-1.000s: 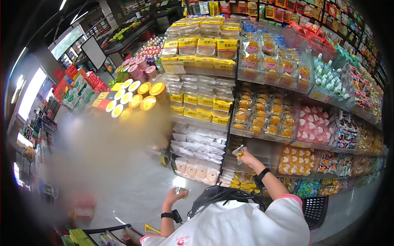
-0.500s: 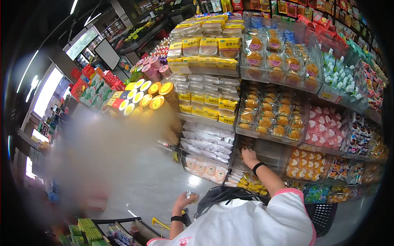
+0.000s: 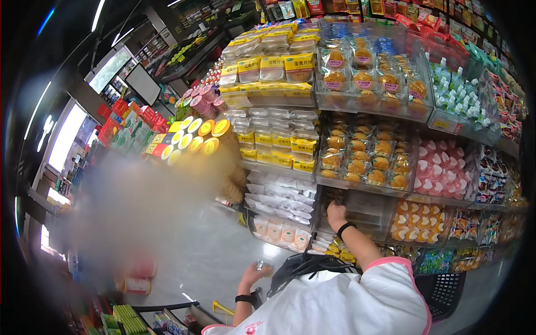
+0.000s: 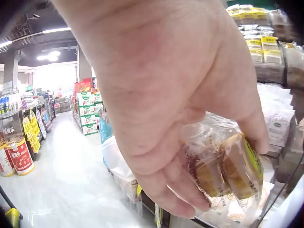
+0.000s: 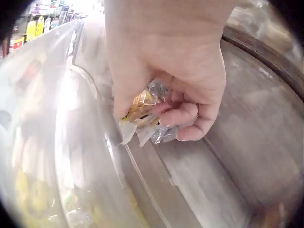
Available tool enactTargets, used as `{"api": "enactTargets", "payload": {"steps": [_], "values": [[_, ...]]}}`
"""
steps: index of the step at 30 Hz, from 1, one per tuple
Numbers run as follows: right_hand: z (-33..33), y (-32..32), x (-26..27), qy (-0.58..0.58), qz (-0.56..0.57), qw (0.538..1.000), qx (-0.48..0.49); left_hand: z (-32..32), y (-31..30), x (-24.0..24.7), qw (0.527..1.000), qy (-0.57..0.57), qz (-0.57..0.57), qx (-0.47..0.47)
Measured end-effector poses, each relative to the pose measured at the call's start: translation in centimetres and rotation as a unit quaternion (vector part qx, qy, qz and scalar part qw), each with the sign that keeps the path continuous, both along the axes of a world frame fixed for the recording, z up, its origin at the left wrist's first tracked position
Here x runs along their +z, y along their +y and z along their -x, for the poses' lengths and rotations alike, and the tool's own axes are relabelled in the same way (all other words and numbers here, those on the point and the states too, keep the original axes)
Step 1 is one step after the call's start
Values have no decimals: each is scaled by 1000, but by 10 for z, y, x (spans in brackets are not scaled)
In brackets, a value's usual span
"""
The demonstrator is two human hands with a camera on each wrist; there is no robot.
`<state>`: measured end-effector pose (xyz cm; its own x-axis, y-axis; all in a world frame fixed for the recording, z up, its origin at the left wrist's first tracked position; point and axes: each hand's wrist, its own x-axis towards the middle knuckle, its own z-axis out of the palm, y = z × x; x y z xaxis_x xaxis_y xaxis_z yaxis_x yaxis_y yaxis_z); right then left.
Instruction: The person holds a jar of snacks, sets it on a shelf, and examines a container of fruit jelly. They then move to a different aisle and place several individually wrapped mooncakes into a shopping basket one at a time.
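My left hand is low in front of the shelves, palm down in the left wrist view. Its thumb and fingers grip clear-wrapped brown pastries, with a yellow-green label on one side. My right hand reaches into a grey shelf bin below the rows of round wrapped pastries. Up close in the right wrist view, its curled fingers and thumb pinch a crinkled clear packet with golden contents, low over the bin floor. The fingers partly cover this packet.
A clear plastic divider stands beside the right hand. White packets fill the shelf to the left, and orange heart-marked packets lie to the right. A black basket is at my right side. A grey blur covers the head view's left.
My right hand has gone from in front of the bin, with its packet held up, down into the bin. My left hand stays low with its pastries. The head view has shifted slightly.
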<state>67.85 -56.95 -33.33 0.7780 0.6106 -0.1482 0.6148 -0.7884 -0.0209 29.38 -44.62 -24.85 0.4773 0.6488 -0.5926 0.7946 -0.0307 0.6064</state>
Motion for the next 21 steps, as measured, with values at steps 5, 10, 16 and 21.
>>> {"api": "enactTargets", "payload": {"steps": [5,10,16,21], "values": [[2,14,-7,-22,16,998,52,-24,-3,38,990,60,-95,-85],[0,2,33,17,-73,995,65,-40,-9,58,990,41,-102,-89],[0,-19,116,153,-124,975,107,-45,4,65,991,-20,-128,-28],[12,-15,138,297,-229,881,289,-87,21,128,991,-101,-77,-32]]}}
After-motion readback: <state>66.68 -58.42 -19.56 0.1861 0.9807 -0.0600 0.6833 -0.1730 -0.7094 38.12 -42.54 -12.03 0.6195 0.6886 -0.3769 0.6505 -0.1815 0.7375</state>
